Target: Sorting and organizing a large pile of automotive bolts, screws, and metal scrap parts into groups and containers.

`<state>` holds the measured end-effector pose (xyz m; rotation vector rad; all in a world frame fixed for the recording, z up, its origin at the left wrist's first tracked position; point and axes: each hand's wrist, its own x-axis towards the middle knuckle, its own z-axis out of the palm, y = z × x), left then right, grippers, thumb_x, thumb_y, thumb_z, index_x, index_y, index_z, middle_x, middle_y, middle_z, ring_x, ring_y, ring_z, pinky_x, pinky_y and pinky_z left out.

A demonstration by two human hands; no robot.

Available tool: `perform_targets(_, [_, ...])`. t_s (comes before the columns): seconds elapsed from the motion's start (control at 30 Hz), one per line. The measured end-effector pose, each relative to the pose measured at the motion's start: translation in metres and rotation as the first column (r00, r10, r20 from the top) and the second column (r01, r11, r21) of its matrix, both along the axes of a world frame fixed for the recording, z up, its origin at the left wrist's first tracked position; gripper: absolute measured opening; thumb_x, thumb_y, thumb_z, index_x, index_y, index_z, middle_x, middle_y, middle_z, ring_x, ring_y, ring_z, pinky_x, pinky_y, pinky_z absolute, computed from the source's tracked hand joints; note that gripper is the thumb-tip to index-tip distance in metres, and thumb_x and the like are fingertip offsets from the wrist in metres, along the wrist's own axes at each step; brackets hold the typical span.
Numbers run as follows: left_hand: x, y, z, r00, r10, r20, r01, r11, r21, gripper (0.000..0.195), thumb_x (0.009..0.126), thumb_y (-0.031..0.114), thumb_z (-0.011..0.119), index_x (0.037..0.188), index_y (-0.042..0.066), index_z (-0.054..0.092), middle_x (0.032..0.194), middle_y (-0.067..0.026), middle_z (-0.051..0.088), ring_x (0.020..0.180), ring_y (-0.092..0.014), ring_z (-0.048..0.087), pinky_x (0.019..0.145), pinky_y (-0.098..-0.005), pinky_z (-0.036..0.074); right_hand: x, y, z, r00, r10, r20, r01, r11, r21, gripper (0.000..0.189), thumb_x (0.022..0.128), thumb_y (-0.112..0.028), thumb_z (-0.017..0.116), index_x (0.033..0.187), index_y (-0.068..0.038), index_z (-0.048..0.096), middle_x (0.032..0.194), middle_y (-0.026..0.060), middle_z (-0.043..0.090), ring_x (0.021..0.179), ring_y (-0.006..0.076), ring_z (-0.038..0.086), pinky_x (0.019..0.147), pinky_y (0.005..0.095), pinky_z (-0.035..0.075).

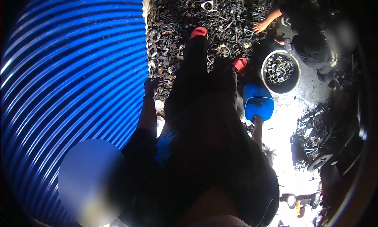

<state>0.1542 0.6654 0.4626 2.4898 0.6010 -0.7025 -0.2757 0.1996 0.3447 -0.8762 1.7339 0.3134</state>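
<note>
My right hand point(257, 119) grips the near rim of a blue plastic container point(248, 91) at my right side. A little dark material lies inside it. My left hand point(151, 84), in deep shadow, is beside the edge of the blue corrugated wall, over the border of the scrap pile; its fingers do not show clearly. Small dark metal scrap pieces point(174, 46) cover the ground around my red shoes point(239, 64). Beyond the blue container stands a round tub point(298, 68) with metal pieces in it.
A blue corrugated metal wall point(88, 64) rises along my left. At the upper right, a co-worker point(310, 35) in dark clothes reaches a bare hand point(260, 26) to the pile. More scrap point(316, 132) lies at the right, near a strip of glaring light.
</note>
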Motion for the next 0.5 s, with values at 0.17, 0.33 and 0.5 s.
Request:
perform_targets(0.17, [-0.001,0.050,-0.013,0.900,-0.088,-0.427,0.224,0.934,0.279,0.044,0.074,0.049,0.062,0.071,0.005,0.065,0.062,-0.0108,0.063,0.056,-0.027,0.061,0.058,-0.0390,0.047,0.126,-0.058,0.036,0.994,0.027,-0.103,-0.041,0.990,-0.138,0.019,0.082,-0.027,0.053,0.097,-0.016,0.058,0.084,0.0008,0.059,0.075,0.0146,0.058,0.052,0.0292,0.041])
perform_targets(0.33, [0.056,0.064,-0.034,0.970,0.016,-0.241,-0.035,0.997,-0.073,0.026,0.076,0.027,0.067,0.085,0.003,0.061,0.066,-0.0070,0.061,0.056,-0.017,0.059,0.046,-0.0308,0.045,0.267,-0.080,0.068,0.972,0.230,0.037,-0.193,0.885,-0.423,0.024,0.086,-0.032,0.052,0.100,-0.015,0.062,0.073,0.0019,0.061,0.060,0.0097,0.053,0.047,0.0254,0.040])
perform_targets(0.5, [0.167,0.073,-0.044,0.989,0.045,-0.143,-0.038,0.998,0.056,0.028,0.076,0.030,0.069,0.085,0.004,0.065,0.073,-0.0052,0.063,0.060,-0.014,0.058,0.050,-0.0296,0.046,0.311,0.010,0.090,0.990,0.140,0.005,-0.134,0.957,-0.258,0.030,0.088,-0.023,0.048,0.113,-0.008,0.053,0.098,0.0116,0.061,0.071,0.0179,0.060,0.051,0.0272,0.043])
